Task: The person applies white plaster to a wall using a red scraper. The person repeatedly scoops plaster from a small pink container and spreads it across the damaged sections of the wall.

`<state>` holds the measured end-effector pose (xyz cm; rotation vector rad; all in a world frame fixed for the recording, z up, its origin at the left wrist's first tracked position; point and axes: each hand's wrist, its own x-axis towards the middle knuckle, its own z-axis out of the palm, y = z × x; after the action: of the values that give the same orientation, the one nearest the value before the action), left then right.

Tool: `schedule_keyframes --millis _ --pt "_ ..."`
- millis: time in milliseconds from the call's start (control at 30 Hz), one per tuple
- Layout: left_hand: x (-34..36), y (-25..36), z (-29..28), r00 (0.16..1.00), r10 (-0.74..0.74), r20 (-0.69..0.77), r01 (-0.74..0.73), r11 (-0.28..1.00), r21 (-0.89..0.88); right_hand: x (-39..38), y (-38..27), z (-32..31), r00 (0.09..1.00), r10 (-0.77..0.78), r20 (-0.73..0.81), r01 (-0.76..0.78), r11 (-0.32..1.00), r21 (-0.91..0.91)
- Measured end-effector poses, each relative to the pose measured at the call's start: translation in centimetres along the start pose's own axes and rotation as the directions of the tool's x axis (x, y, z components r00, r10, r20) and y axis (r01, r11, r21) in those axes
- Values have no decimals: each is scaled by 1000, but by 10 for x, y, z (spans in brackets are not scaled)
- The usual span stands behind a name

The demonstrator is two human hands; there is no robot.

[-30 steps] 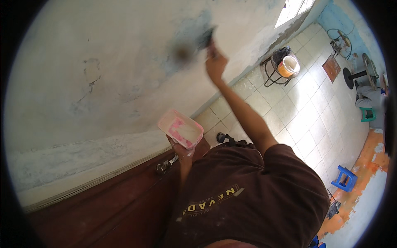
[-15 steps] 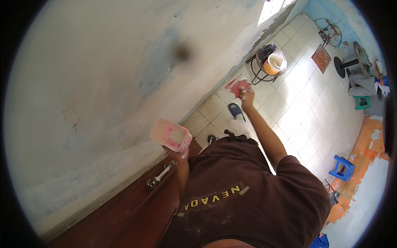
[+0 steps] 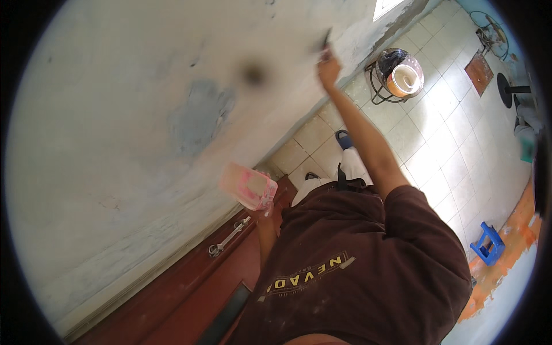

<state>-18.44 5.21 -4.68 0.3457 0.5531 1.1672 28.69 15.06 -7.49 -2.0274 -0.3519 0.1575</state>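
My left hand [image 3: 261, 210] holds a pale pink plastic tub [image 3: 247, 185] with whitish paste in it, low beside the wall. My right hand [image 3: 329, 70] is raised, gripping a thin putty knife [image 3: 325, 43] that is edge-on against the white, patchy wall [image 3: 126, 132]; whether the blade touches the wall I cannot tell. A blue-grey patch [image 3: 201, 115] lies on the wall left of my right arm.
A round stand [image 3: 376, 86] carries a bucket [image 3: 403, 80] on the tiled floor [image 3: 437, 144]. A red-brown door [image 3: 178, 305] with a handle is below me. A blue stool [image 3: 487, 244] and another person's legs [image 3: 523, 115] are at the right.
Half a second ago my right hand was lower, over the floor with the red knife face showing; it has risen back toward the wall. The tub has stayed in my left hand.
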Motion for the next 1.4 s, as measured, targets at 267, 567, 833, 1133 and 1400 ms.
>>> schedule_keyframes --millis 267,567,833,1133,1400 --pt "-28 3 34 980 -31 -199 -23 964 -264 -216 -50 -46 493 -701 516 370 705 605" --pt "-21 -31 81 993 106 -54 -98 986 133 67 60 -81 968 -106 -229 153 967 203" --pt "-4 -59 82 985 164 -60 -168 982 -86 -155 -124 -34 930 -346 123 298 907 298" --pt "-5 -51 57 986 150 -76 -162 967 -198 26 -4 -143 1000 -28 5 27 993 115" --pt "3 -31 44 984 176 35 -163 958 -236 -45 -158 -57 836 -482 -262 509 860 42"
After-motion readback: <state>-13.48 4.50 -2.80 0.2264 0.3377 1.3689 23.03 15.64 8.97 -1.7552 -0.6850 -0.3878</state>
